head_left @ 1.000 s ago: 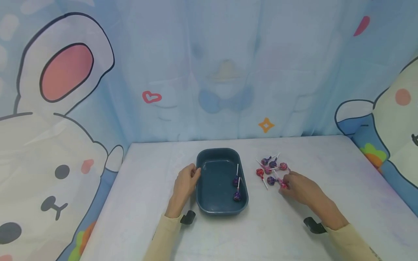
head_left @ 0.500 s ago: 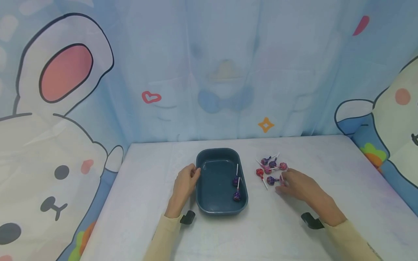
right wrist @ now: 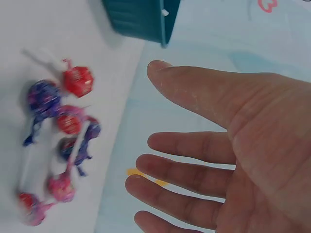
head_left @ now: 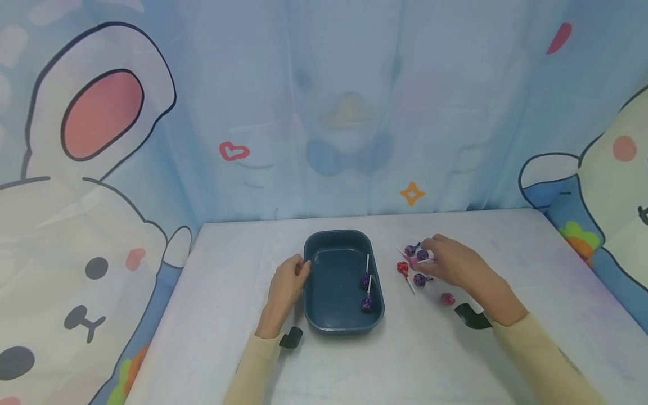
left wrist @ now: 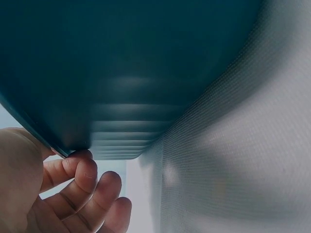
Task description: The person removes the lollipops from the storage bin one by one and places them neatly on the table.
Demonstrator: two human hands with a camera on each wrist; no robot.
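My left hand (head_left: 288, 284) pinches the left rim of a dark teal plastic tray (head_left: 331, 320), thumb and forefinger meeting at the edge in the left wrist view. Two purple-wrapped lollipops (head_left: 367, 305) lie inside along its right side. To the right, my right hand (head_left: 455, 264) hovers at the right side of a lollipop cluster, hiding part of it. Its fingers (right wrist: 187, 170) are spread and hold nothing in the right wrist view. The cluster has a red lollipop (head_left: 402, 268), several purple lollipops (head_left: 419, 279) and pink ones. One pink lollipop (head_left: 448, 298) lies nearer, below the right hand.
A white cloth covers the table (head_left: 243, 247), and a blue cartoon-printed curtain (head_left: 349, 185) hangs behind its far edge. Black wrist cameras sit at both cuffs, the right camera (head_left: 472, 316) close beside the near pink lollipop.
My right hand has moved from the near pink lollipop up and left over the cluster. That lollipop now lies closer to me, apart from the others. The left hand and tray stay put.
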